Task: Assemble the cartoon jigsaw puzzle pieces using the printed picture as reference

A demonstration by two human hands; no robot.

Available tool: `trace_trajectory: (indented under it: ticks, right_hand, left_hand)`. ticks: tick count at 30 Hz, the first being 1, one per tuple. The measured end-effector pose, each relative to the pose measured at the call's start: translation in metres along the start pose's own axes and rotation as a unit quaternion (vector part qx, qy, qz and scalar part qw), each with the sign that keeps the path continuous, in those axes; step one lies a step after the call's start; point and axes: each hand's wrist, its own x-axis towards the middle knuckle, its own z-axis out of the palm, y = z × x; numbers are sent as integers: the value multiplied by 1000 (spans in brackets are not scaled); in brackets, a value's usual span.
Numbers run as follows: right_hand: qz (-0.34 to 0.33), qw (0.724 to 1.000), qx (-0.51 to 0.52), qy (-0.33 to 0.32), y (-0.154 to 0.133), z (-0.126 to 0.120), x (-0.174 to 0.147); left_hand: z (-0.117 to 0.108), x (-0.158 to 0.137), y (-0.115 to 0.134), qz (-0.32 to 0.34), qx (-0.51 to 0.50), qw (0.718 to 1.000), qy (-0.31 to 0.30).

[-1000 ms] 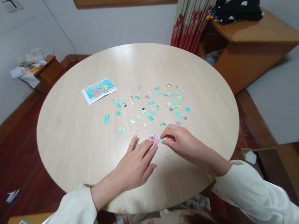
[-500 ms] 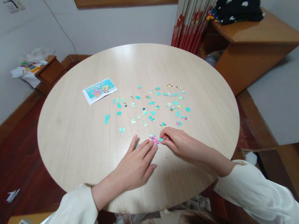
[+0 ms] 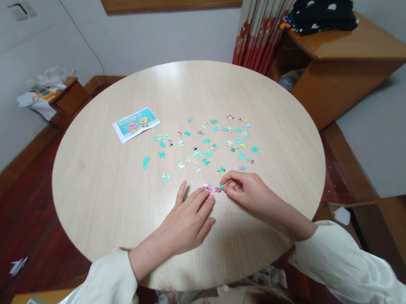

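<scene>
My left hand [image 3: 191, 219] lies flat on the table, fingers spread, its fingertips on a small joined cluster of pink jigsaw pieces [image 3: 208, 188]. Part of that cluster is hidden under the fingers. Just to the right, my right hand [image 3: 242, 185] pinches a pink and teal jigsaw piece [image 3: 219, 189] between thumb and forefinger. A narrow gap shows between this piece and the cluster. Beyond my hands, several loose jigsaw pieces [image 3: 207, 161] in teal, pale green, yellow and pink lie scattered. A printed reference picture [image 3: 137, 123] with a pink and a yellow cartoon figure rests at the back left.
The round wooden table [image 3: 103, 190] fills the middle of the view. Behind it on the right, a tilted wooden cabinet [image 3: 352, 62] carries dark patterned cloth [image 3: 325, 11]. A curtain [image 3: 268, 9] hangs by the window. A small drawer unit [image 3: 69, 97] stands at the far left.
My right hand has drawn slightly to the right with the pinched piece, opening a gap from the pink cluster. My left hand stays nearly in place on the cluster.
</scene>
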Motion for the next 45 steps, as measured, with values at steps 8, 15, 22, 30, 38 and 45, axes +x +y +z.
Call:
trace_trajectory:
  ticks: [8, 15, 22, 30, 38, 45]
  right_hand:
    - [13, 999, 36, 5, 12, -7, -2]
    - [7, 1000, 21, 5, 11, -6, 7]
    - [1, 1000, 2, -5, 12, -7, 13]
    - [-20, 999, -31, -11, 10, -9, 20]
    - [-44, 995, -79, -38, 3, -6, 41]
    - [-29, 994, -87, -54, 4, -4, 40]
  left_hand:
    - [0, -3, -4, -7, -10, 999, 33]
    - [1, -3, -4, -19, -6, 999, 34]
    - [1, -4, -5, -22, 9, 999, 38]
    - [-3, -12, -10, -34, -1, 996, 88]
    - [2, -24, -14, -33, 14, 988, 147]
    - [5, -24, -17, -35, 36, 983, 176]
